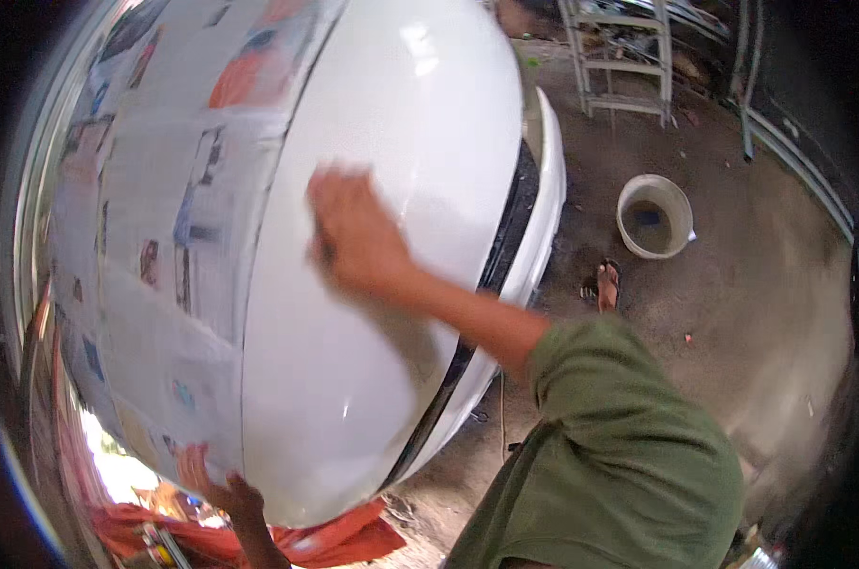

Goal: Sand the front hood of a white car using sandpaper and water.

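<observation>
A glossy white car panel [354, 379], rounded at its edges, fills the middle of the view. Sheets of printed newspaper [155, 237] cover the surface along its left side. My right hand [358, 237] presses down on the white panel with bent fingers, smeared by motion. Something small and dark shows at its edge, too hidden to name. My left hand [216, 484] rests near the lower corner of the newspaper, fingers stretched out, with nothing visible in it.
A white bucket [655, 216] with some liquid and a blue item inside stands on the dirty floor at right. Behind it is a stepladder [627, 66]. A red cloth [349, 541] lies below the panel's near end. A black strip and white bumper [545, 209] edge the panel.
</observation>
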Available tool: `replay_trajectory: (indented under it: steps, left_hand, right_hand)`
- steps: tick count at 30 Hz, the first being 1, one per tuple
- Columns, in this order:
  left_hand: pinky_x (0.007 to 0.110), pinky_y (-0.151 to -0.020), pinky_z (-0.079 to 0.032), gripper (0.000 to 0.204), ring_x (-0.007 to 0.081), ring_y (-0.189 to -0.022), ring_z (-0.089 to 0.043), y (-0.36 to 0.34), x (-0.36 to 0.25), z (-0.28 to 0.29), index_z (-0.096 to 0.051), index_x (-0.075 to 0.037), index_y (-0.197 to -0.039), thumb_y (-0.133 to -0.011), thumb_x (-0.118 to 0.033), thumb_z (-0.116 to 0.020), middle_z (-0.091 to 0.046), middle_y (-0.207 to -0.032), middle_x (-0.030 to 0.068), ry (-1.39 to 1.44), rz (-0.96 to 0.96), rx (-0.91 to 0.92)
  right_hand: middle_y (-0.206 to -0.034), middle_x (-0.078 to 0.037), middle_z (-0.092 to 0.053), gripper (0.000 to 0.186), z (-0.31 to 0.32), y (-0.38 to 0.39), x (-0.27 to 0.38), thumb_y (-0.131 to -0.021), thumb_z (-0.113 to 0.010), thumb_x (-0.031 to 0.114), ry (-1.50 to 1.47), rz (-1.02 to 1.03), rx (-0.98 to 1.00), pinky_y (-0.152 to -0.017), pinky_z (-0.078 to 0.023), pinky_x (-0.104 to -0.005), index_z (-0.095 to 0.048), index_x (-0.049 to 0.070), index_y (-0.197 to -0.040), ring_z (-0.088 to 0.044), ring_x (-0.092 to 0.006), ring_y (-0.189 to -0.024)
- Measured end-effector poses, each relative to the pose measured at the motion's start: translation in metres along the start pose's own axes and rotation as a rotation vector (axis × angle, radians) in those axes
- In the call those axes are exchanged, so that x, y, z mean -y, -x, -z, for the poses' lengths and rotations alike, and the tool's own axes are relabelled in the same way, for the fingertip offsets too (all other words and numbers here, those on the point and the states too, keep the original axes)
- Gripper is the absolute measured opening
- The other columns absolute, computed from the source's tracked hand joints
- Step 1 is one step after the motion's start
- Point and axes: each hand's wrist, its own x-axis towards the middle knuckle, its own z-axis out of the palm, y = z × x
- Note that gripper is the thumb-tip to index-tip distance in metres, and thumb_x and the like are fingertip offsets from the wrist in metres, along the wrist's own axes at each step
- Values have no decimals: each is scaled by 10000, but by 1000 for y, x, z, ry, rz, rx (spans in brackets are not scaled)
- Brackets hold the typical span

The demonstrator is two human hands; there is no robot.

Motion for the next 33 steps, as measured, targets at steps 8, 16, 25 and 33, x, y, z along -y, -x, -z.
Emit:
replay_trajectory:
  steps: [8,16,25,33]
  left_hand:
    - [536,-1054,-342,650,318,-1177,-499,102,-20,24,-555,-9,-1144,-980,-602,-346,-608,-1125,136,101,228,-27]
    - [607,-1001,-375,599,397,-938,-634,54,-115,-7,-547,27,-991,-1012,-515,-291,-678,-890,160,145,84,-847]
    - [459,-911,-444,625,283,-790,-573,244,-204,104,-572,20,-900,-1020,-501,-248,-603,-752,117,-59,894,-307]
    - [510,-894,-425,496,285,-782,-624,162,-312,25,-544,-22,-1069,-1041,-373,-195,-646,-808,137,83,1178,-414]
  right_hand:
    - [-1486,-213,-367,679,47,-21,-94,-842,-611,146,177,168,52,-1193,-180,-428,-343,1,-1448,-302,-349,-1411]
    - [-1449,-193,-428,636,-105,108,134,-915,-552,334,-208,1034,516,-1173,-246,-432,-402,-57,-1394,-386,-311,-1359]
    - [-1504,-156,-374,717,-16,4,57,-890,-569,451,219,1178,695,-1194,-198,-438,-382,26,-1437,-316,-289,-1419]
    - [-1494,-158,-380,644,-15,-16,40,-855,-615,256,135,1424,749,-1181,-229,-443,-404,-4,-1405,-334,-286,-1406]
